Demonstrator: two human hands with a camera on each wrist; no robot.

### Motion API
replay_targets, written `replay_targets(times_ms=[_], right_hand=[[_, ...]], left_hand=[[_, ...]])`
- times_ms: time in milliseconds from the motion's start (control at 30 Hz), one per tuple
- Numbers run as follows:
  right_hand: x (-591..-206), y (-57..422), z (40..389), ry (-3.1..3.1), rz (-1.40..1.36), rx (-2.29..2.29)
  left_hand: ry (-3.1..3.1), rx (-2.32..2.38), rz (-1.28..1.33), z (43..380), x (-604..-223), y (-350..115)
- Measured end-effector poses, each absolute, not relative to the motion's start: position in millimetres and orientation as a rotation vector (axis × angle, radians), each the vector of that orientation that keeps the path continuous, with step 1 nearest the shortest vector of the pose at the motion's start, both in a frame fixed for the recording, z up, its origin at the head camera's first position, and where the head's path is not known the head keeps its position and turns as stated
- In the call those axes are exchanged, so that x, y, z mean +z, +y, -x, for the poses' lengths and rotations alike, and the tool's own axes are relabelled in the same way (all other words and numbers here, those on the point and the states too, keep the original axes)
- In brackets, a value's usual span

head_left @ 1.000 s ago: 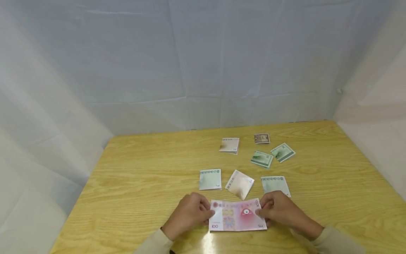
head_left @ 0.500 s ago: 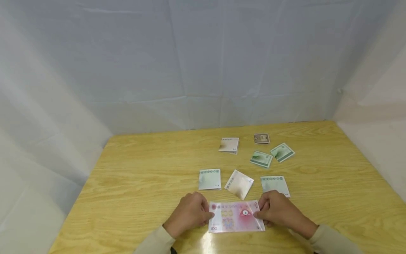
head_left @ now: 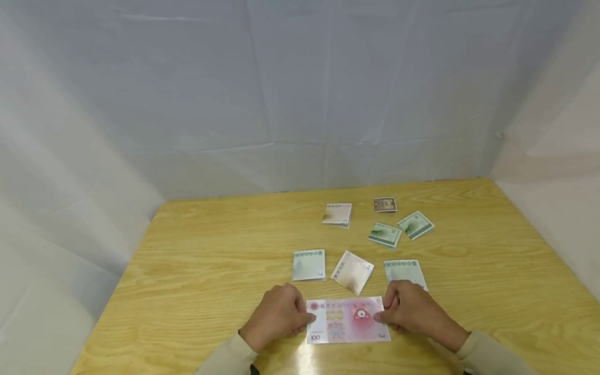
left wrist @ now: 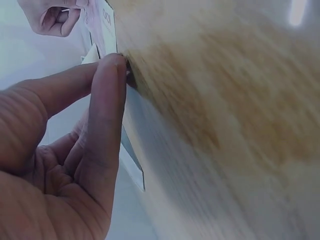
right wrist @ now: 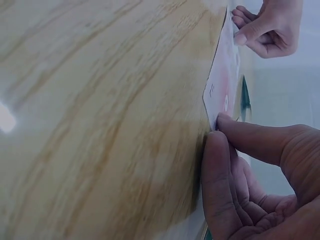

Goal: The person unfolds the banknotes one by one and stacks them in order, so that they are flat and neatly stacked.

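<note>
A pink 100 banknote [head_left: 339, 330] lies stretched out flat just above or on the wooden table, nearest the person. My left hand [head_left: 279, 316] pinches its left short edge between thumb and fingers. At the opposite edge my right hand [head_left: 411, 311] pinches the note the same way. Seen from the right wrist, the thumb and fingertip of the right hand [right wrist: 250, 175] meet at the note's corner [right wrist: 217, 100]. In the left wrist view the left hand's fingers [left wrist: 106, 95] hide most of the edge they grip.
Behind the hands lie a folded green note [head_left: 309, 264], a folded brown note [head_left: 352, 273] and another green note [head_left: 405, 273]. Farther back are a pale folded note [head_left: 337, 214], two green ones [head_left: 385, 234] and a small brown one [head_left: 386, 204]. White sheeting [head_left: 300, 94] surrounds the table [head_left: 201, 250].
The pink note, creased along its middle a second ago, now lies flatter. Both hands keep their pinch and have barely moved; the view has shifted slightly.
</note>
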State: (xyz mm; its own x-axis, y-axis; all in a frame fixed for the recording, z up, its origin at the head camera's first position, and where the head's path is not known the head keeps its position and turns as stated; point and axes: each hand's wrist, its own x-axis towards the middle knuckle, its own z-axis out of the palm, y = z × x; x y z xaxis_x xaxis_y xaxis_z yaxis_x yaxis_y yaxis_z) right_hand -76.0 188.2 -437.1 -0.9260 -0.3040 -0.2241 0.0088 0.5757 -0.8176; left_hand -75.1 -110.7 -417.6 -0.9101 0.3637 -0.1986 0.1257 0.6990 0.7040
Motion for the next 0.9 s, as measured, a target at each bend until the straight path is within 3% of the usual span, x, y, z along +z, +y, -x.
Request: replay_targets(times_ms=[433,900], right_hand=[[-422.0,178.8,91.8,2.555,0.418,-1.331],[-413.9,135.5,118.9,2.379,0.336,-1.535]], left_hand=[[2.786,1.008,-0.441,85.2,-404.6,-122.1],[2.879,0.905,-0.556,95.6,-406.0,-121.9]])
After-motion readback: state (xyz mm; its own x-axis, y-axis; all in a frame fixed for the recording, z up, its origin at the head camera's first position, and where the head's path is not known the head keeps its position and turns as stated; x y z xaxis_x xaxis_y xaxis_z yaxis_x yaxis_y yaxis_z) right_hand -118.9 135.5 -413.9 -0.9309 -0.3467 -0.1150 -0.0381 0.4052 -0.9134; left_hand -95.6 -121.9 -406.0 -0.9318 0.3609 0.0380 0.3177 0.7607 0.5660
